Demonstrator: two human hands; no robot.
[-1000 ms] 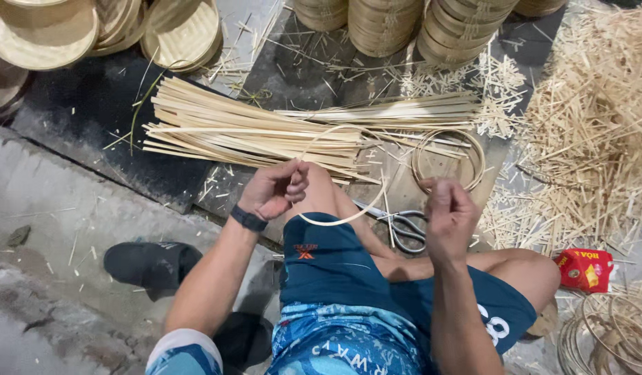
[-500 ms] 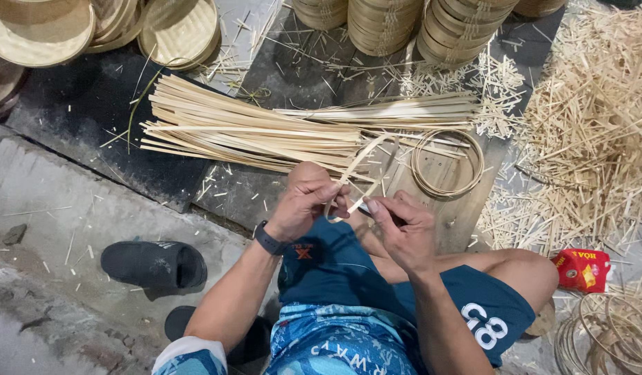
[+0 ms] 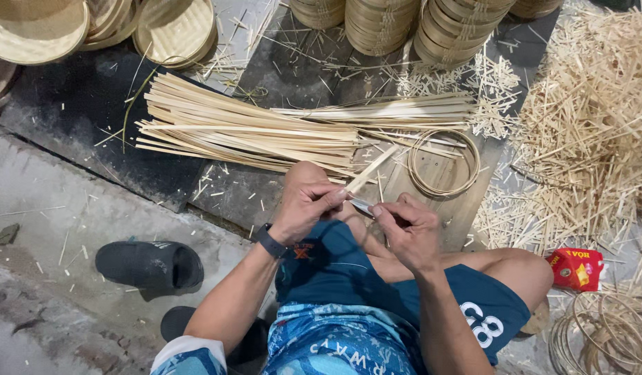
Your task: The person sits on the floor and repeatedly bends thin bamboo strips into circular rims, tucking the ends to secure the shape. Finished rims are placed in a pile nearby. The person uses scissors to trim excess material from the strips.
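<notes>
Both my hands pinch one bamboo strip over my lap.

My left hand [image 3: 308, 201] is curled nearly closed, thumb and fingertips clamped on the lower end of a flat bamboo strip [image 3: 372, 169] that slants up and away toward the bundle of long bamboo strips [image 3: 245, 130] lying on the floor in front of me. My right hand [image 3: 408, 228] is closed too, its fingers gripping a small metal blade [image 3: 361, 205] whose tip meets the strip just beside my left thumb; I cannot tell how much of the blade sits inside my fist. A coiled bamboo ring [image 3: 444, 162] lies flat on a wooden board [image 3: 467, 208] just beyond my right hand, near the strip's upper end. A black sandal [image 3: 149, 265] rests on the concrete by my left arm.
</notes>
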